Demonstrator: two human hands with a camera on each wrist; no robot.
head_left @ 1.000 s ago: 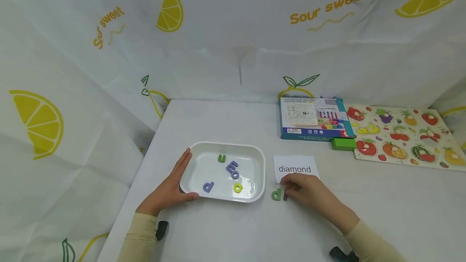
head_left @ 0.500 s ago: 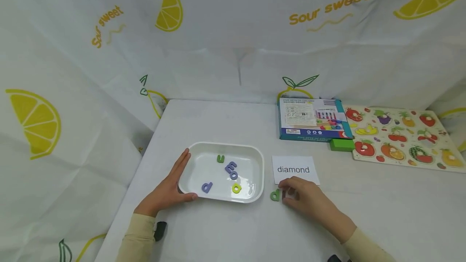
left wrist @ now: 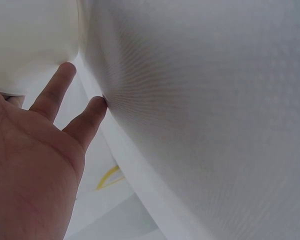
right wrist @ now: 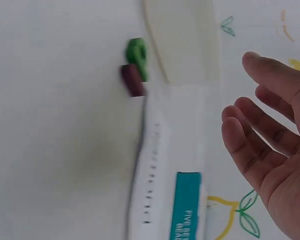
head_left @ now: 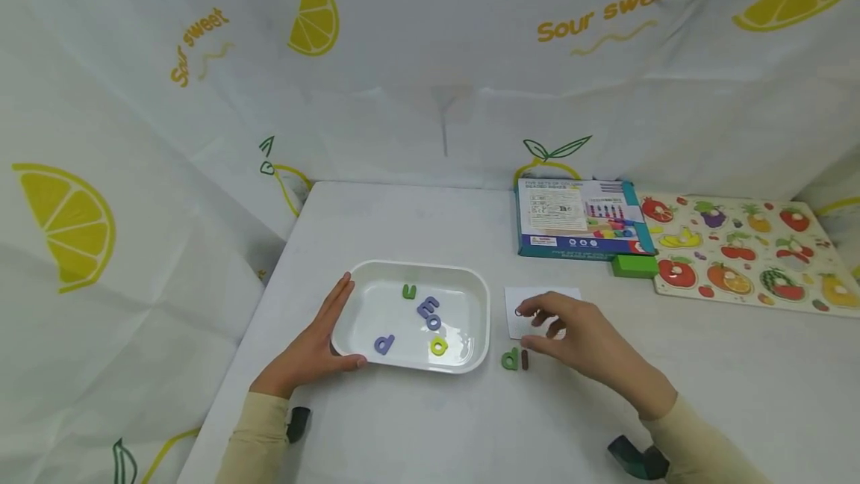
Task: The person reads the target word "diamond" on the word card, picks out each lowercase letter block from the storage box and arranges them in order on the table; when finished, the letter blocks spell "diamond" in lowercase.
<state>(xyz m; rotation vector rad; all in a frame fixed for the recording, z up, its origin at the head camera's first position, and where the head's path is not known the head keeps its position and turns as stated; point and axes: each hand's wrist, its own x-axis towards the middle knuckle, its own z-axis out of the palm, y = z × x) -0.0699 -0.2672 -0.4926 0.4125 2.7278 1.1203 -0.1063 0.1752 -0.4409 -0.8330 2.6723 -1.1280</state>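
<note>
My left hand (head_left: pixel 305 357) rests on the left side of a white tray (head_left: pixel 416 267), fingers straight along the end and thumb at the near rim. Inside the tray lie a green letter u (head_left: pixel 409 291), a purple m (head_left: pixel 428 307), a purple o (head_left: pixel 433 323), a purple d (head_left: pixel 384 344) and a yellow round letter (head_left: pixel 439 346). My right hand (head_left: pixel 587 338) hovers over a white word card (head_left: pixel 513 297), covering most of its print; its loosely bent fingers hold nothing. Below the card, a green d (head_left: pixel 510 359) and a narrow brown letter (head_left: pixel 525 359) sit side by side.
Behind the card lies a flat blue-edged box (head_left: pixel 571 245), with a green block (head_left: pixel 634 266) at its near corner. A fruit puzzle board (head_left: pixel 725 267) is at the back right. A white curtain with lemon prints (head_left: pixel 430 58) hangs behind the table.
My right hand has let go of the brown letter beside the green d and lifted up and away over the card. The left hand stays at the tray.
</note>
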